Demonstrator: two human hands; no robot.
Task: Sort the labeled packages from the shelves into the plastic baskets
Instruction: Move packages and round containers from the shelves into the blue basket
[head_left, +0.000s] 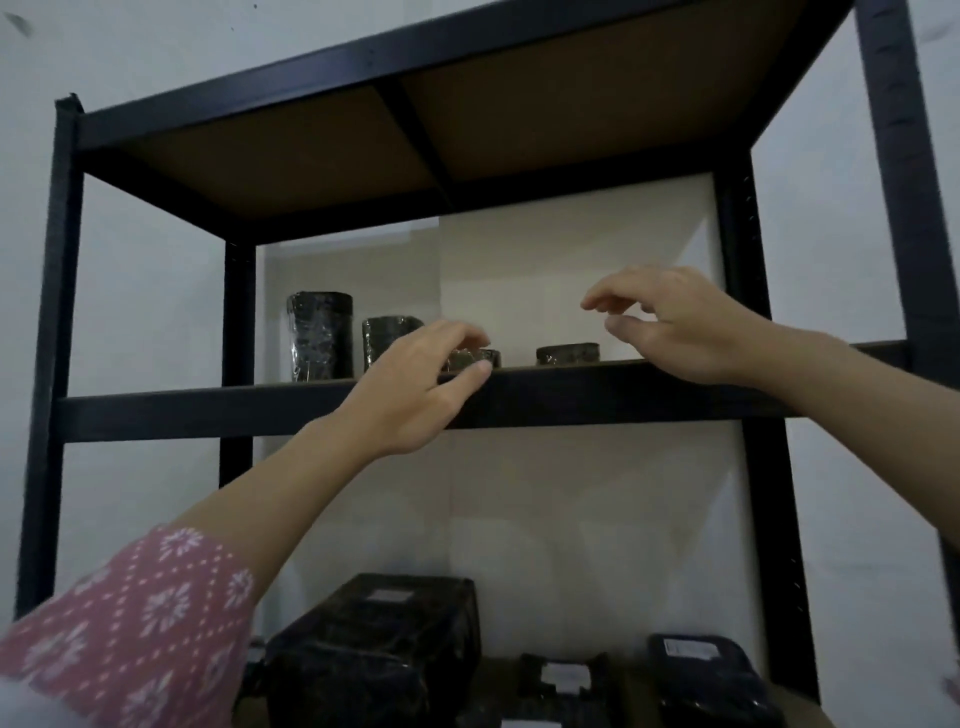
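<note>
While left hand (415, 384) fingers (470, 338) curl onto small flat package (475, 358) at shelf (571, 400) front edge, pinch firmly, lift clear of lip, keep empty right hand (675, 322), fingers loosely apart, aimed at neighbouring flat package (568, 354).

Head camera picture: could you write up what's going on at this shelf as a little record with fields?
Setting: black metal shelf unit against a pale wall
Upper shelf: tall wrapped cylinder, shorter wrapped cylinder, two flat wrapped packages
Left hand: fingers curled round one flat package at the shelf edge
Right hand: raised, holding nothing, above and right of the other flat package
Lower shelf: large black wrapped box, smaller labeled packages
Baskets: not in view
</note>
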